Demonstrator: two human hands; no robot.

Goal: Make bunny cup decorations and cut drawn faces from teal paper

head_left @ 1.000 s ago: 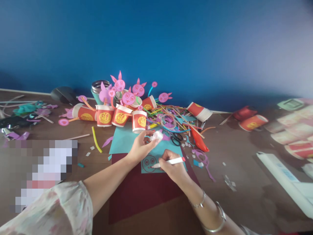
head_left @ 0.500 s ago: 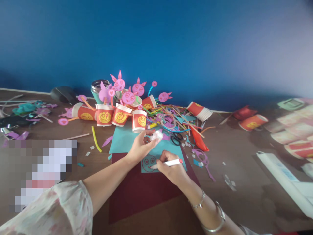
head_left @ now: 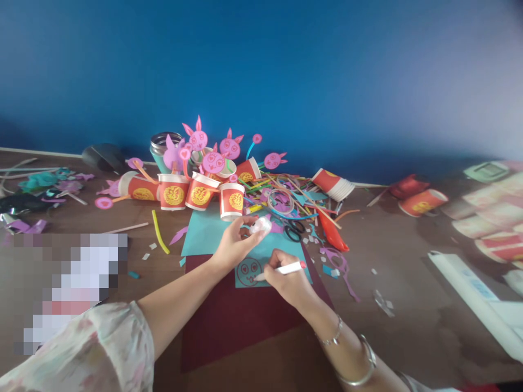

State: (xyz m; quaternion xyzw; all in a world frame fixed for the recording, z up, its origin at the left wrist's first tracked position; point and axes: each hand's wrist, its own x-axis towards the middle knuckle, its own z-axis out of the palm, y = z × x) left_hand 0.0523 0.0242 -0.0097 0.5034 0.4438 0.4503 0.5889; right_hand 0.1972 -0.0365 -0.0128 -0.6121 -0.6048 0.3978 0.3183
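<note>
My right hand is closed round a white marker with a red cap; its tip rests on a small teal paper that bears a drawn round face. That paper lies on a dark red sheet. Just above the face, my left hand pinches a small white crumpled lump between its fingers.
Behind the papers stand red paper cups with pink bunny cut-outs, a metal tin, loose coloured straws, black scissors and an orange cutter. More cups and white sheets lie to the right. Scraps litter the left side.
The marker in my right hand has shifted slightly left across the drawn face. My left hand has stayed in place with the white lump.
</note>
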